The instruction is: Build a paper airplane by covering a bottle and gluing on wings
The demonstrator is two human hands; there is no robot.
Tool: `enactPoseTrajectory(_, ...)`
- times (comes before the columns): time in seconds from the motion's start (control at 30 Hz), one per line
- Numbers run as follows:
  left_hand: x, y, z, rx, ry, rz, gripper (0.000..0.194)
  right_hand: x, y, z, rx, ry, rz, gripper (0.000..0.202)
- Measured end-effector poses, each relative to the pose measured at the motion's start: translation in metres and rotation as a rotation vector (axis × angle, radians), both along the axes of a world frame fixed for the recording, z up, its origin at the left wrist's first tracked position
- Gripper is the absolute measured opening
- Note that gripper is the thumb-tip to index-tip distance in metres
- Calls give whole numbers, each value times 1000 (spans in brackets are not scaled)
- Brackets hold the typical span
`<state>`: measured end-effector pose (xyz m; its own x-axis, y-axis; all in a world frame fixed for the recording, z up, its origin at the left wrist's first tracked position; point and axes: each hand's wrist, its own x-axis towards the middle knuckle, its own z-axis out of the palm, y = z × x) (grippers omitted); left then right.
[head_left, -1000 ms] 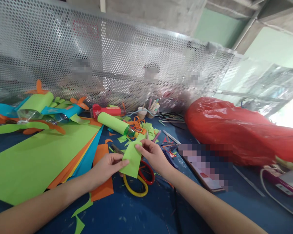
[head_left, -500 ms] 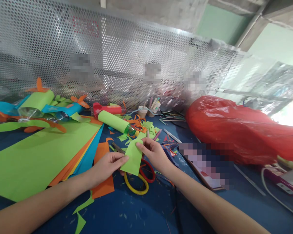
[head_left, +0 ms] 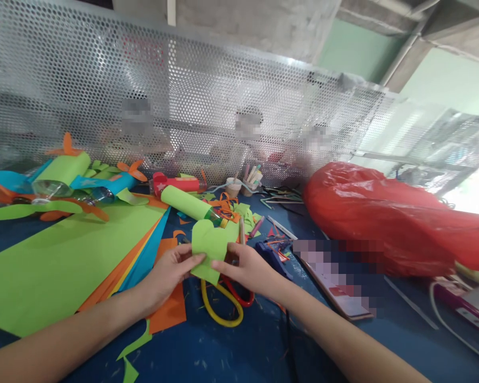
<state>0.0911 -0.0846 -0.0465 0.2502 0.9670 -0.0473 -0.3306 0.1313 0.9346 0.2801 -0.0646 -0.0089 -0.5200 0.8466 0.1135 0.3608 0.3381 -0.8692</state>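
A small light-green paper piece (head_left: 209, 242) with rounded lobes along its top edge is held up over the middle of the table. My left hand (head_left: 168, 274) pinches its left side between thumb and fingers. On the other side, my right hand (head_left: 250, 266) grips the right edge, thumb in front. Below the paper lie scissors with a yellow handle loop (head_left: 205, 304) and a red one; their blades are mostly covered. An orange paper sheet (head_left: 168, 314) lies beneath my left wrist. Just beyond the held piece rests a bottle wrapped in green paper (head_left: 186, 203).
Stacked coloured sheets (head_left: 64, 255) spread on the left, with bottle-and-paper models (head_left: 59, 173) behind. Paper scraps (head_left: 245, 215) and cups of pens (head_left: 252, 183) stand centre-back. A red plastic bag (head_left: 375, 213) and a phone-like device (head_left: 335, 282) lie right. A perforated metal screen (head_left: 207, 96) closes the back.
The green paper has spread from a narrow piece with one rounded top to a wider one with lobes. Both hands have shifted along its sides, my right hand lower.
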Motion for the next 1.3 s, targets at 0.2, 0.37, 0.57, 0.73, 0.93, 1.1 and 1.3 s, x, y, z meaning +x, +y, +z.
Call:
enactPoseTrajectory(0.2, -1, 3, 1, -75, -125, 152, 17, -2, -23, 5, 294, -771, -47, 33)
enactPoseTrajectory(0.37, -1, 3, 3, -124, -175, 171, 12, -13, -36, 6, 351, -976, -77, 29)
enactPoseTrajectory(0.57, 1, 3, 4, -156, -199, 194, 11, -23, -47, 8, 323, -1115, -86, 38)
enactPoseTrajectory(0.73, -1, 4, 9, -151, -231, 235, 15, -27, -59, 12, 350, -1188, -79, 35)
enactPoseTrajectory(0.93, -11, 17, 25, -41, -267, 343, 15, -23, -60, 21, 470, -1247, -183, 33)
enactPoseTrajectory(1.1, -23, 24, 36, 17, -231, 410, 16, -12, -39, 21, 424, -1302, -247, 36)
enactPoseTrajectory(1.3, -36, 25, 59, 135, -139, 425, 15, -10, -28, 15, 537, -1200, -268, 39)
